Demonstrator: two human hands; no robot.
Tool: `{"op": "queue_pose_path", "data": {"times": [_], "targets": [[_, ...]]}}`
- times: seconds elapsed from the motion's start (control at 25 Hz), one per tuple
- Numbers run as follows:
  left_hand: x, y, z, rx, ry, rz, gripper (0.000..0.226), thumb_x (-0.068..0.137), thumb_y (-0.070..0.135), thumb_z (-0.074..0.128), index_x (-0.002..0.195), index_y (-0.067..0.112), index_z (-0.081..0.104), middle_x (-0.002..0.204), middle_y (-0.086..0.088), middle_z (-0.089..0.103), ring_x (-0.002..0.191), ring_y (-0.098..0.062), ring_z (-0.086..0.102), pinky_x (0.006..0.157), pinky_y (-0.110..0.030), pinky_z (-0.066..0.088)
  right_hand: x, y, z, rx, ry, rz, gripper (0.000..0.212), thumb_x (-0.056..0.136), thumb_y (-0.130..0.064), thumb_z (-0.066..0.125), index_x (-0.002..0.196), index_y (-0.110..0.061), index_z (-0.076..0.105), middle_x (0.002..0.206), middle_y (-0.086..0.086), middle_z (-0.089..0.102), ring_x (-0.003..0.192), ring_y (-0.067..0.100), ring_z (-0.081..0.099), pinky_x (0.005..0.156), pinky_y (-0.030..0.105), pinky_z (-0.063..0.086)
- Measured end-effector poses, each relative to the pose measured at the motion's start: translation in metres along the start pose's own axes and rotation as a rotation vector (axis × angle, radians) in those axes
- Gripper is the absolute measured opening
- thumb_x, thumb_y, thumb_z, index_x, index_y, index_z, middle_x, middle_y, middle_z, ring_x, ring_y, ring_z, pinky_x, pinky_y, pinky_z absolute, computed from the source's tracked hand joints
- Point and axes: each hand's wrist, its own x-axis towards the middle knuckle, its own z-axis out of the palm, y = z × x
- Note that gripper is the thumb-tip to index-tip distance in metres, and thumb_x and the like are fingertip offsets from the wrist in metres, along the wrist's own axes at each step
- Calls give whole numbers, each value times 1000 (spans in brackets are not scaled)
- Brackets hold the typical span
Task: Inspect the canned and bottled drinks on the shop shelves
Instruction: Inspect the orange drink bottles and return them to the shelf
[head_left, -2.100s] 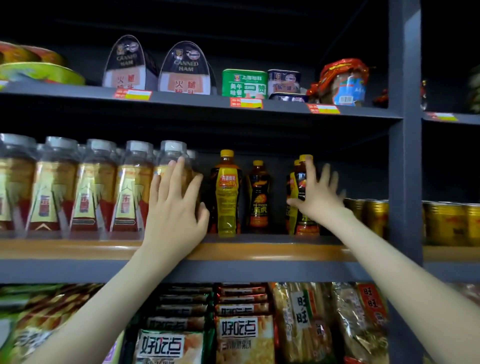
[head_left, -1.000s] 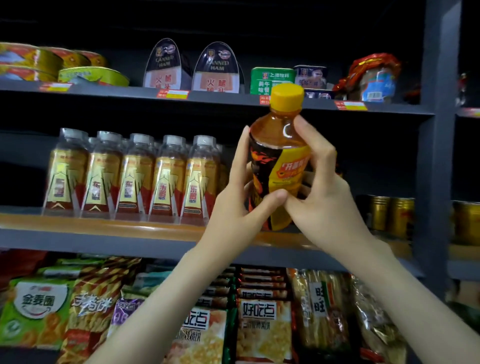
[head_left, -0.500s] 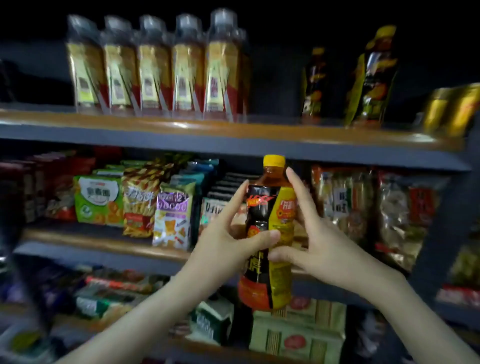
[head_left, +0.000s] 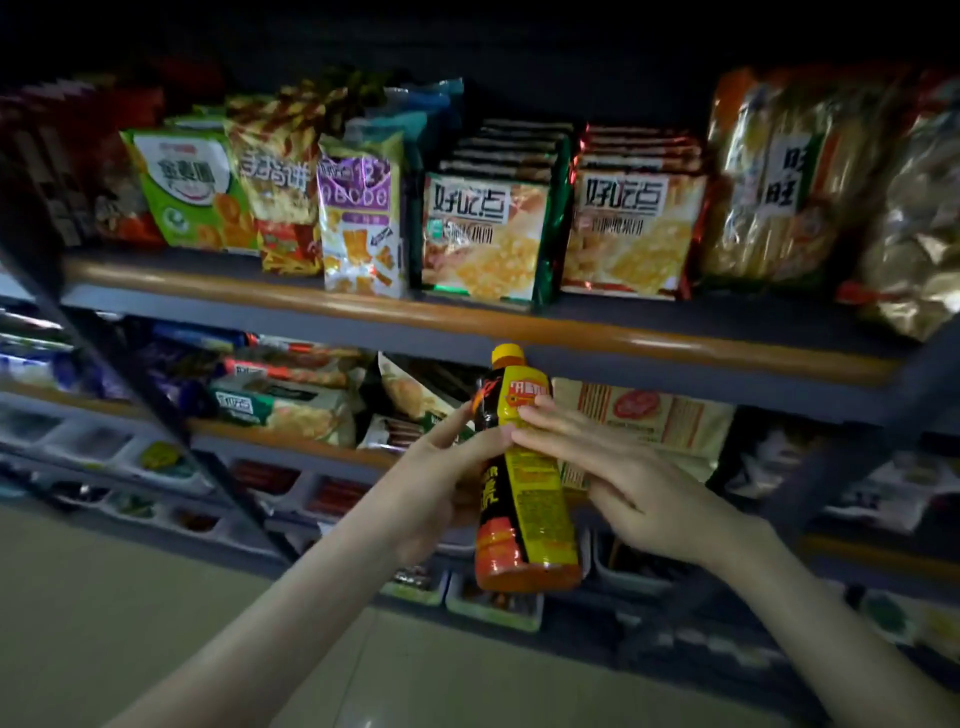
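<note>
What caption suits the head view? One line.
A person's left hand and right hand hold a yellow-capped bottle before snack-packed shelves.

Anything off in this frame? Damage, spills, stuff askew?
No spill or damage shows. The bottle, held by left hand and right hand, is capped, no leak visible. Only oddity: on the shelf behind it, a pale snack bag leans diagonally among packs lying flat, unlike the upright bags above. Blur limits detail.

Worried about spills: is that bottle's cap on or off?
On. The yellow cap sits atop the bottle, held nearly upright between the left hand and right hand. Whether it is sealed tight cannot be told.
</note>
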Motion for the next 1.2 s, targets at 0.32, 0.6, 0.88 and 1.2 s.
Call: {"op": "queue_pose_path", "data": {"times": [0.32, 0.6, 0.88, 1.2], "targets": [[24, -21, -8, 206, 11, -275, 47, 88, 56, 52, 111, 19, 71, 97, -11, 75, 94, -25, 71, 86, -37, 55, -11, 7, 41, -146, 270, -61, 82, 78, -12, 80, 144, -14, 31, 153, 3, 28, 146, 23, 21, 118, 40, 22], [6, -46, -40, 1171, -164, -71, 52, 91, 63, 40, 83, 26, 75, 86, -2, 75, 83, -12, 68, 82, -31, 50, -21, -8, 57, 616, 405, 532, 58, 59, -31, 80, 110, -33, 52, 96, -21, 65, 100, -8, 60, 82, 10, 45], [12, -74, -26, 555, -326, -84, 59, 75, 45, 73, 116, 14, 43, 101, -6, 66, 88, -15, 66, 74, -33, 54, -27, 4, 71, 824, 381, 637, 59, 64, -48, 74, 115, -32, 48, 110, -10, 68, 106, 7, 63, 98, 38, 48], [21, -74, -5, 397, -248, -172, 47, 75, 38, 78, 116, 32, 56, 105, 2, 73, 92, -17, 72, 73, -35, 59, -43, 16, 62, 442, 179, 669, 43, 92, -50, 39, 134, -38, 35, 135, -22, 45, 130, 2, 39, 103, 14, 29]]}}
